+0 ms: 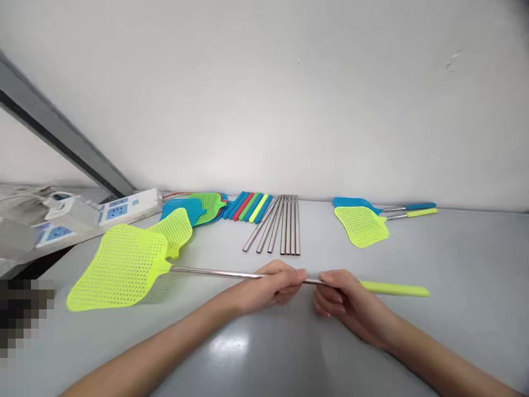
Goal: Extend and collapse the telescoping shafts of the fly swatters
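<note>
A yellow fly swatter (119, 267) with a long metal rod and a yellow handle stretches across the view above the table. Around the middle of its rod my left hand (273, 284) is closed. Farther right, my right hand (341, 298) grips the same rod close to the yellow handle, which sticks out past it. The perforated head points left and partly covers another yellow swatter head (177, 226). Behind my hands lie several loose metal rods (283, 226) and a row of coloured handles (248, 207).
Blue and green swatter heads (184, 209) are piled at the back left. Two swatters with handles, one yellow (361, 226) and one blue (351, 202), lie at the back right. White power strips (130, 204) with plugs and cables run along the left edge of the grey table (463, 264), against a white wall.
</note>
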A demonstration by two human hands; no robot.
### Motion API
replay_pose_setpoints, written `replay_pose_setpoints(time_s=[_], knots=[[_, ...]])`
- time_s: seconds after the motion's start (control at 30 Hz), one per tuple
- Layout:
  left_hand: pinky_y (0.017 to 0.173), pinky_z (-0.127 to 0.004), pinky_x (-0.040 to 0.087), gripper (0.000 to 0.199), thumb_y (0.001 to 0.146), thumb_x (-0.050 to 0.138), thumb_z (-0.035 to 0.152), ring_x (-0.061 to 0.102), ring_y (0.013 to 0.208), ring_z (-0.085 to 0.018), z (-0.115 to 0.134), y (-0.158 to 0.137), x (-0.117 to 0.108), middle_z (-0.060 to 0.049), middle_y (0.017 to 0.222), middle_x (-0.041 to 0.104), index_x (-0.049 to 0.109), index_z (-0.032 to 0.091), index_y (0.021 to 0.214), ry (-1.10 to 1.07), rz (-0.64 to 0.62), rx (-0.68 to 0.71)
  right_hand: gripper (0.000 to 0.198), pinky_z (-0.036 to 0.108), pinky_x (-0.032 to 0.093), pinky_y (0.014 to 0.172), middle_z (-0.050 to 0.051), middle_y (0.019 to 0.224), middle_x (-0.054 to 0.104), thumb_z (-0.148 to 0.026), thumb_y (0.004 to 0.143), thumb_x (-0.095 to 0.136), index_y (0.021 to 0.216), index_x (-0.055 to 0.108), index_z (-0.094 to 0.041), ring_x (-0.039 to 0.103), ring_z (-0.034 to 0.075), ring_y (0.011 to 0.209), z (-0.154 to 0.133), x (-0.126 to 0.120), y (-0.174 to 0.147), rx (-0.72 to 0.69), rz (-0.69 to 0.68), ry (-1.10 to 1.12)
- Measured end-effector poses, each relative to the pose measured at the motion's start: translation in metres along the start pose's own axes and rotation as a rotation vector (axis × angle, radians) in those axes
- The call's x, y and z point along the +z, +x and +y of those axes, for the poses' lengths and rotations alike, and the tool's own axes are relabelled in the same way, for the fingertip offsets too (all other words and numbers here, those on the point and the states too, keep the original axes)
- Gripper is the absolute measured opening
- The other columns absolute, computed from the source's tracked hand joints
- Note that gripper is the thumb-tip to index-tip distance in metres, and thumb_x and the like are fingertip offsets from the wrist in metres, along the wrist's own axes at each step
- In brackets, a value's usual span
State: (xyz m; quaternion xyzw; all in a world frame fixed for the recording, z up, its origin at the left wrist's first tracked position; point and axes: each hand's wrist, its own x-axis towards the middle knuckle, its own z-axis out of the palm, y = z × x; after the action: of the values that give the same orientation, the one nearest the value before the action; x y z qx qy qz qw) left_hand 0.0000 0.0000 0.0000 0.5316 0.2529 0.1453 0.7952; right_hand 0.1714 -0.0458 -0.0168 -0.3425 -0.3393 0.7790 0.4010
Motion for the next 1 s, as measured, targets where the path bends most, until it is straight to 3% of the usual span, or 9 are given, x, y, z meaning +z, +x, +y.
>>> replay_pose_setpoints(time_s=[1.0], knots=[[0.044,-0.025,0.015,0.041,0.081,0.038,0.033,0.019,0.039,-0.006,0.0041,-0.0020,-0.0081,0.007,0.040,0.021,0.024,0.017,0.046,0.047,0.034,0.012,0.037,0.027,0.026,0.053,-0.004,0.043,0.024,-0.026,0.081,0.039,0.046,0.029,-0.018,0.026,0.010,0.047,-0.0080,-0.0061,-0.0038,-0.024,0.050,-0.095]])
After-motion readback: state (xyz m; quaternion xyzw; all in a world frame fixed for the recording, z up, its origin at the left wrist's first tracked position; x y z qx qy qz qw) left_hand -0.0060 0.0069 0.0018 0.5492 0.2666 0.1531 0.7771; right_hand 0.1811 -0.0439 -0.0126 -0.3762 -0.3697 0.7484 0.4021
